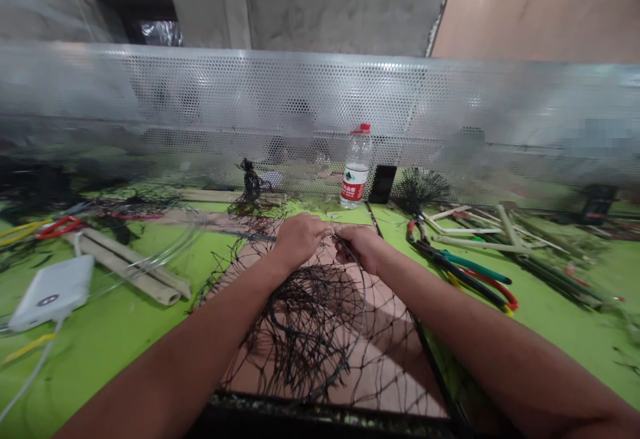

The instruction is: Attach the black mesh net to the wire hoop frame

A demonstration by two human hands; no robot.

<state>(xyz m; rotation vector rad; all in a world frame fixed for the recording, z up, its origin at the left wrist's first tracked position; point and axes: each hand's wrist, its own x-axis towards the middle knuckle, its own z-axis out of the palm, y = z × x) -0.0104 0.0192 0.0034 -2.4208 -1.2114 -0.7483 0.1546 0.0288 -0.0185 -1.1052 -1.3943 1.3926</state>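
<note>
My left hand point(303, 237) and my right hand point(361, 247) meet over the far part of a pinkish-brown board point(385, 359). Both are closed, fingertips pinched close together. A thin wire point(364, 292) runs from between the fingers and curves down toward me over the board. Below the hands, black knotted netting point(310, 319) lies spread out, bunched thickly in the middle and open-meshed at the right. The fingers hide the wire's end and whatever else is between them.
Pliers point(450, 262) and sticks point(480, 239) lie to the right. A water bottle point(354, 179) and a black phone point(383, 184) stand against the perforated metal panel point(225, 92). Bamboo tubes point(130, 269), clear tubing point(173, 252) and a white power bank point(54, 292) with a cable lie left.
</note>
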